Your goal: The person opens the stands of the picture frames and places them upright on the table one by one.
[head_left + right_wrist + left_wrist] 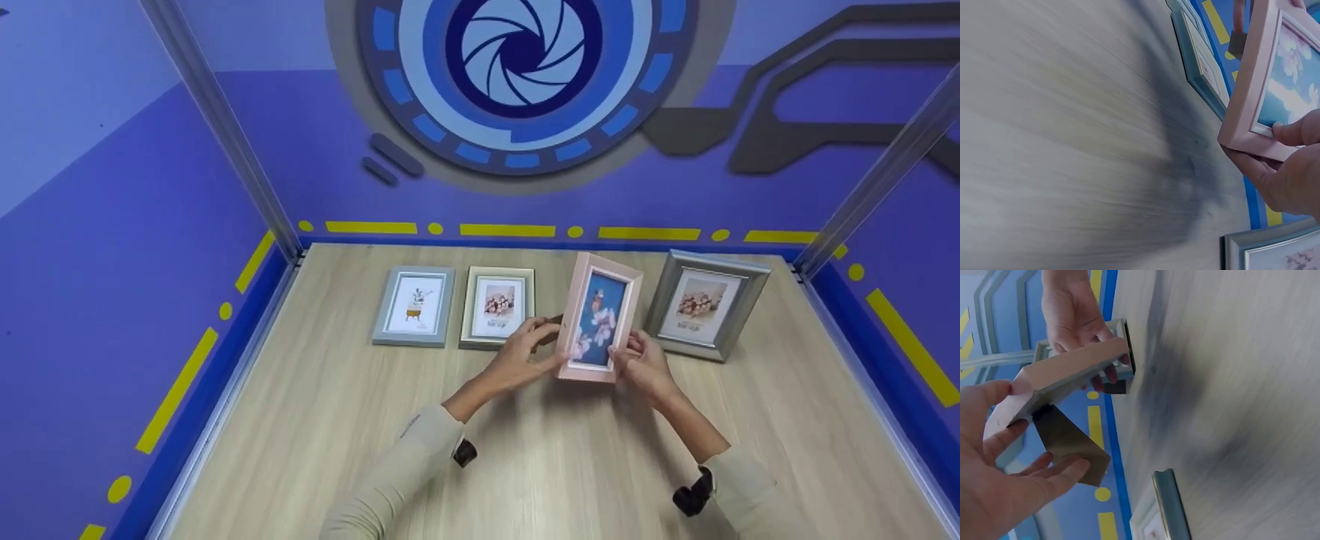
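Observation:
Both hands hold a pink picture frame (568, 322) above the table, its blue flower picture facing the head camera. My left hand (523, 356) grips its left side, with the thumb near the lower corner. Behind it, the left wrist view shows the left fingers touching the frame's dark stand flap (1069, 444), which sticks out from the back. On the lower right, my right hand (646, 367) pinches the border; in the right wrist view its thumb (1297, 130) lies over the front edge and its fingers are underneath.
Left of the hands stand a light blue picture frame (379, 330) and a champagne-coloured frame (466, 330). To the right a larger silver-grey frame (739, 315) leans back. The wooden table (540, 480) meets blue printed panels (285, 135) at the back and sides.

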Available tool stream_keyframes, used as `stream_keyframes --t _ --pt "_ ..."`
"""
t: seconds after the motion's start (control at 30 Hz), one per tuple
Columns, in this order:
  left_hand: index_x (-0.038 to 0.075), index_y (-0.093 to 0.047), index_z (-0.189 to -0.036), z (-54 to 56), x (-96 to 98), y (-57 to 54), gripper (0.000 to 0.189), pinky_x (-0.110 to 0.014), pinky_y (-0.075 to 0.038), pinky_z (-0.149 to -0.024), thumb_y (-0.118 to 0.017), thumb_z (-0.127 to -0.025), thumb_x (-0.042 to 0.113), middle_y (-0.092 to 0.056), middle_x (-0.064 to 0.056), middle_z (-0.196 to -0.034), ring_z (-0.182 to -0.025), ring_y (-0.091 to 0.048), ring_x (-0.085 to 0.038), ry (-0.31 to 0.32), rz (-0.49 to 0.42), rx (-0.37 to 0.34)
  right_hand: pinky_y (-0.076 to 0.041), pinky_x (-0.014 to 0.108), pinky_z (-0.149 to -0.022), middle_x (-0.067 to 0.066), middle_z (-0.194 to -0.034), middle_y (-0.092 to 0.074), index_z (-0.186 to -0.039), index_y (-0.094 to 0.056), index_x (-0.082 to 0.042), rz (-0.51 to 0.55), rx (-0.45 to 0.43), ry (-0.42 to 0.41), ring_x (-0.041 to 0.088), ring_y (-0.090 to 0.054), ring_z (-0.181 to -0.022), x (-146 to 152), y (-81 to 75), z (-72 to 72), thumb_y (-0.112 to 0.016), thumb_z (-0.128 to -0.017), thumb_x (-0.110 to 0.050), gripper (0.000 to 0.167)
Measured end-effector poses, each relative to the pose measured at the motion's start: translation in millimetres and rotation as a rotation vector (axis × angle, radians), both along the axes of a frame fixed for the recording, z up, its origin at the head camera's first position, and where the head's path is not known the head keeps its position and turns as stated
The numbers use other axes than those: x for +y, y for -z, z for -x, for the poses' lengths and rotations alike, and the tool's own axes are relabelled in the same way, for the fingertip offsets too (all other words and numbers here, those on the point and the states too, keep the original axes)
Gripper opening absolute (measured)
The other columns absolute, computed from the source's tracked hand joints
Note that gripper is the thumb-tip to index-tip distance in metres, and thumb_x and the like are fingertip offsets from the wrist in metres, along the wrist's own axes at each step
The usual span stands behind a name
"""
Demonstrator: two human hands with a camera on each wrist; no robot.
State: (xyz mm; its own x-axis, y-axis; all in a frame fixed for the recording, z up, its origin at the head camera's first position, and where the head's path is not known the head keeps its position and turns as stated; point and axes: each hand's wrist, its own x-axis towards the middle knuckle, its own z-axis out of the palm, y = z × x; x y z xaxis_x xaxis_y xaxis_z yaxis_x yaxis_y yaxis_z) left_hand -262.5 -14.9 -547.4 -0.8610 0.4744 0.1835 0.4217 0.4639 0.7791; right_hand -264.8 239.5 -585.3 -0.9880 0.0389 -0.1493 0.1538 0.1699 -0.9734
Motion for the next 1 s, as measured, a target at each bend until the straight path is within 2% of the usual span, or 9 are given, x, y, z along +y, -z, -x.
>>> stream_keyframes --t 0.17,0.3,0.4,0.47,0.63,0.7,0.77,0.83,1.0 --pt "-0.001 -0.055 -0.143 17.5 -2.9 9.4 0.051 -0.03 -0.056 -0.097 -0.062 -0.101 0.026 -0.052 -0.023 -0.141 -0.119 -0.064 -0.032 0.074 -0.129 0.0 -0.052 0.012 -0.075 0.029 -0.131 -0.061 -0.142 -0.048 0.008 -0.092 0.06 0.118 0.007 -0.063 -0.1 1 -5.4 7.8 -0.067 -0.096 -0.006 0.051" --pt "-0.006 -0.05 -0.146 29.4 -0.9 15.6 0.051 -0.032 -0.058 -0.097 -0.061 -0.102 0.017 -0.055 -0.028 -0.135 -0.112 -0.068 -0.036 0.102 -0.194 -0.055 -0.047 0.01 -0.085 0.026 -0.128 -0.062 -0.143 -0.049 0.006 -0.145 0.098 0.205 0.023 -0.061 -0.115 0 -6.0 13.5 -0.067 -0.096 -0.008 0.052" --pt "-0.006 -0.051 -0.145 38.1 2.7 19.1 0.048 -0.034 -0.058 -0.094 -0.061 -0.1 0.009 -0.064 -0.027 -0.125 -0.107 -0.069 -0.038 0.062 -0.194 -0.094 -0.046 0.017 -0.095 0.028 -0.133 -0.06 -0.147 -0.046 0.006 -0.169 0.117 0.214 0.033 -0.059 -0.123 -1 -5.4 18.2 -0.063 -0.098 -0.007 0.054" --pt "-0.007 -0.054 -0.142 45.2 5.1 22.1 0.046 -0.037 -0.059 -0.093 -0.061 -0.098 0.004 -0.068 -0.026 -0.118 -0.104 -0.069 -0.037 0.024 -0.183 -0.096 -0.045 0.015 -0.094 0.03 -0.135 -0.059 -0.148 -0.045 0.007 -0.177 0.129 0.214 0.037 -0.059 -0.125 -2 -4.7 21.6 -0.06 -0.099 -0.005 0.053" --pt "-0.008 -0.057 -0.139 63.5 9.2 31.2 0.045 -0.038 -0.06 -0.093 -0.061 -0.094 -0.006 -0.073 -0.024 -0.112 -0.105 -0.071 -0.034 -0.068 -0.154 -0.042 -0.048 0.014 -0.095 0.032 -0.14 -0.057 -0.15 -0.043 0.008 -0.157 0.144 0.203 0.042 -0.058 -0.13 -4 -3.7 32.1 -0.055 -0.098 0.002 0.054" --pt "-0.008 -0.059 -0.137 69.2 11.4 34.6 0.044 -0.035 -0.06 -0.092 -0.061 -0.093 -0.007 -0.074 -0.023 -0.112 -0.106 -0.072 -0.033 -0.098 -0.151 -0.013 -0.051 0.027 -0.104 0.032 -0.144 -0.054 -0.151 -0.04 0.007 -0.15 0.148 0.188 0.043 -0.056 -0.133 -5 -3.4 35.7 -0.054 -0.098 0.003 0.056" --pt "-0.008 -0.06 -0.136 74.6 14.4 37.7 0.044 -0.035 -0.06 -0.092 -0.061 -0.092 -0.009 -0.074 -0.024 -0.113 -0.106 -0.072 -0.033 -0.124 -0.158 0.001 -0.048 0.041 -0.111 0.032 -0.147 -0.051 -0.153 -0.037 0.007 -0.142 0.157 0.175 0.043 -0.053 -0.136 -4 -3.1 38.7 -0.052 -0.098 0.004 0.057" --pt "-0.01 -0.062 -0.132 80.1 18.4 40.4 0.041 -0.035 -0.06 -0.092 -0.062 -0.091 -0.011 -0.074 -0.025 -0.113 -0.106 -0.073 -0.034 -0.143 -0.166 0.017 -0.044 0.049 -0.115 0.033 -0.149 -0.048 -0.154 -0.035 0.007 -0.136 0.169 0.16 0.045 -0.05 -0.139 -4 -3.2 40.8 -0.05 -0.098 0.005 0.058" --pt "-0.01 -0.066 -0.125 93.1 34.2 45.4 0.039 -0.036 -0.061 -0.091 -0.061 -0.086 -0.014 -0.075 -0.025 -0.111 -0.104 -0.074 -0.034 -0.194 -0.149 0.032 -0.037 0.049 -0.12 0.031 -0.157 -0.038 -0.158 -0.025 0.005 -0.115 0.167 0.153 0.044 -0.04 -0.146 0 0.0 46.7 -0.047 -0.1 0.006 0.062"
